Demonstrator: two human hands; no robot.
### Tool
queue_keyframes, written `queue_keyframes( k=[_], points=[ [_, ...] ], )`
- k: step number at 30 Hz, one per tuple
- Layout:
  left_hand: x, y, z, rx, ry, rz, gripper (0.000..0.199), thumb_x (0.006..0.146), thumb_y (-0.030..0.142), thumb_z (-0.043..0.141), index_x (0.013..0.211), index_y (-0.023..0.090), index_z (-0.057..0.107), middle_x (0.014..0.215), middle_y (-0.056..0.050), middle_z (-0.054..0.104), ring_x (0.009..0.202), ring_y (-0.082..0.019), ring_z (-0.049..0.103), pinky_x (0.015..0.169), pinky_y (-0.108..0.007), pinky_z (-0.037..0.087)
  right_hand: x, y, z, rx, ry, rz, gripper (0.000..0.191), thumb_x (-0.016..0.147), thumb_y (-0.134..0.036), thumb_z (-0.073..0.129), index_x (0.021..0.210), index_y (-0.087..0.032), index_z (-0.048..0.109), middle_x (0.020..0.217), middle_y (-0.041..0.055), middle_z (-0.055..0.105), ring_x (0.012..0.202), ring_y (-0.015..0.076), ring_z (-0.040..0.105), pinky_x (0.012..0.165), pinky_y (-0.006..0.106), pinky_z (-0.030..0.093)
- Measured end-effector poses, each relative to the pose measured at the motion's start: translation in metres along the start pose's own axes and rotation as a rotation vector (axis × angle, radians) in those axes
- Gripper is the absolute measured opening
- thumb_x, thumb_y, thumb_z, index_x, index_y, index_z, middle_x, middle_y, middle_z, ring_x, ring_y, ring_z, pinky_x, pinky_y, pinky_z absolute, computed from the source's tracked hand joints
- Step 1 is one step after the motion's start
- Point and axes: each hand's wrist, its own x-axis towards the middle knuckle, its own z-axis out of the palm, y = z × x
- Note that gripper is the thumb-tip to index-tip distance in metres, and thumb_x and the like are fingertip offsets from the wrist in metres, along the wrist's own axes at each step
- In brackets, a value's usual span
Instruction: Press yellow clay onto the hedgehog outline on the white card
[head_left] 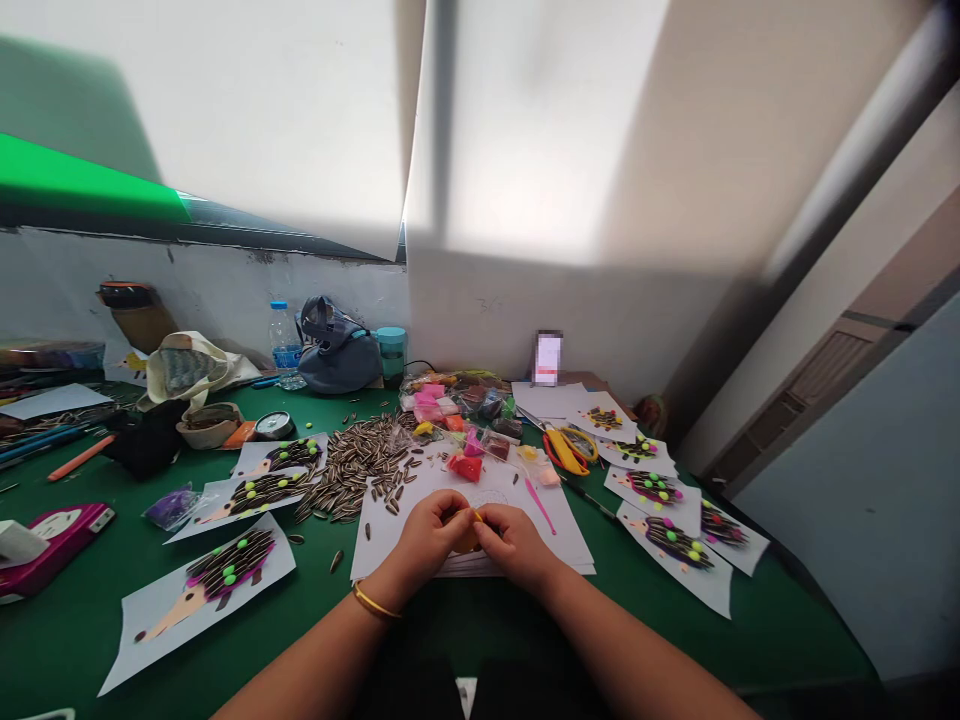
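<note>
My left hand [436, 532] and my right hand [511, 540] meet over the white paper [551, 555], their fingertips pinched together. Between them a small yellow-orange piece of modelling clay [466, 541] shows, mostly hidden by the fingers. Faint pencil lines lie on the paper just behind my hands. A packet of red clay [465, 467] sits past my fingertips. To the right of my right hand lies a pink modelling tool [540, 505]. A heap of striped sunflower seeds [364, 460] spreads left of the paper, some onto it.
Hedgehog pictures with seed spines lie left [202, 590] and right [675, 545]. Yellow-handled scissors [568, 450] and a dark pen [589, 495] rest right of the paper. Behind stand clay packets [431, 400], a phone [548, 358], a water bottle [284, 345] and a blue bag [337, 350].
</note>
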Motion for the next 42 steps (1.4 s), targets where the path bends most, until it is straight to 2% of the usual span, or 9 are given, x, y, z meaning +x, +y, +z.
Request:
queue_keyframes(
  k=[4, 7, 12, 17, 24, 29, 34, 37, 42],
  points=[
    [0.001, 0.000, -0.002, -0.227, -0.042, -0.059, 0.038, 0.077, 0.052, 0.065, 0.090, 0.016, 0.064, 0.078, -0.002, 0.064, 0.071, -0.016, 0.059, 0.065, -0.027, 0.047, 0.002, 0.001, -0.003, 0.185, 0.067, 0.074, 0.028, 0.090, -0.040, 0.049, 0.077, -0.019, 0.062, 0.072, 0.0013, 0.062, 0.068, 0.0159, 0.057, 0.063, 0.026, 0.043],
    [0.003, -0.004, -0.002, -0.364, -0.066, -0.103, 0.051, 0.071, 0.050, 0.074, 0.106, 0.017, 0.059, 0.085, -0.004, 0.067, 0.077, -0.018, 0.063, 0.070, -0.029, 0.049, 0.003, 0.004, -0.006, 0.346, 0.136, 0.136, 0.035, 0.089, -0.050, 0.050, 0.082, -0.019, 0.062, 0.072, 0.0017, 0.062, 0.068, 0.0172, 0.058, 0.064, 0.028, 0.047],
    [0.006, -0.011, 0.000, -0.377, -0.012, -0.096, 0.046, 0.063, 0.042, 0.082, 0.095, 0.016, 0.060, 0.087, -0.004, 0.068, 0.082, -0.019, 0.064, 0.075, -0.031, 0.051, 0.005, 0.008, -0.004, 0.478, 0.082, 0.159, 0.034, 0.079, -0.050, 0.066, 0.092, -0.019, 0.062, 0.083, 0.0022, 0.064, 0.076, 0.0180, 0.060, 0.071, 0.029, 0.048],
    [0.004, -0.007, -0.001, -0.363, -0.047, -0.103, 0.041, 0.070, 0.044, 0.077, 0.096, 0.016, 0.063, 0.092, -0.005, 0.069, 0.085, -0.019, 0.064, 0.076, -0.030, 0.050, 0.007, 0.010, 0.001, 0.428, 0.129, 0.180, 0.034, 0.075, -0.048, 0.070, 0.091, -0.019, 0.063, 0.080, 0.0011, 0.063, 0.073, 0.0173, 0.059, 0.068, 0.029, 0.048],
    [0.004, -0.003, -0.002, -0.205, -0.035, -0.103, 0.036, 0.069, 0.047, 0.075, 0.077, 0.015, 0.063, 0.072, 0.000, 0.063, 0.068, -0.015, 0.058, 0.064, -0.026, 0.045, 0.005, 0.009, 0.001, 0.342, 0.050, 0.140, 0.030, 0.079, -0.045, 0.066, 0.094, -0.019, 0.064, 0.087, 0.0027, 0.066, 0.080, 0.0193, 0.061, 0.072, 0.030, 0.049],
    [0.003, -0.003, -0.001, -0.247, -0.084, -0.083, 0.037, 0.072, 0.050, 0.072, 0.083, 0.016, 0.061, 0.079, -0.001, 0.064, 0.074, -0.016, 0.059, 0.068, -0.027, 0.046, 0.005, 0.010, -0.002, 0.318, 0.098, 0.118, 0.029, 0.084, -0.046, 0.060, 0.094, -0.019, 0.065, 0.087, 0.0031, 0.066, 0.082, 0.0200, 0.061, 0.074, 0.031, 0.049],
    [0.003, -0.006, 0.004, -0.294, -0.092, -0.033, 0.047, 0.066, 0.041, 0.080, 0.098, 0.019, 0.054, 0.085, 0.000, 0.064, 0.078, -0.016, 0.061, 0.071, -0.027, 0.047, 0.005, 0.010, -0.004, 0.307, 0.128, 0.098, 0.028, 0.084, -0.045, 0.061, 0.094, -0.020, 0.066, 0.089, 0.0033, 0.067, 0.086, 0.0211, 0.061, 0.077, 0.032, 0.049],
    [0.003, -0.008, 0.006, -0.263, -0.052, -0.040, 0.044, 0.066, 0.039, 0.079, 0.096, 0.019, 0.052, 0.080, 0.001, 0.062, 0.074, -0.015, 0.060, 0.068, -0.026, 0.045, 0.004, 0.008, -0.003, 0.288, 0.094, 0.089, 0.025, 0.083, -0.042, 0.061, 0.094, -0.020, 0.064, 0.089, 0.0025, 0.066, 0.082, 0.0195, 0.060, 0.076, 0.031, 0.047],
    [0.004, -0.010, 0.004, -0.165, -0.051, -0.028, 0.032, 0.067, 0.037, 0.076, 0.085, 0.017, 0.058, 0.079, 0.000, 0.062, 0.072, -0.015, 0.057, 0.068, -0.026, 0.045, 0.004, 0.006, -0.004, 0.216, 0.121, 0.080, 0.020, 0.079, -0.036, 0.066, 0.091, -0.020, 0.064, 0.087, 0.0014, 0.063, 0.076, 0.0169, 0.056, 0.071, 0.029, 0.046]
  ],
)
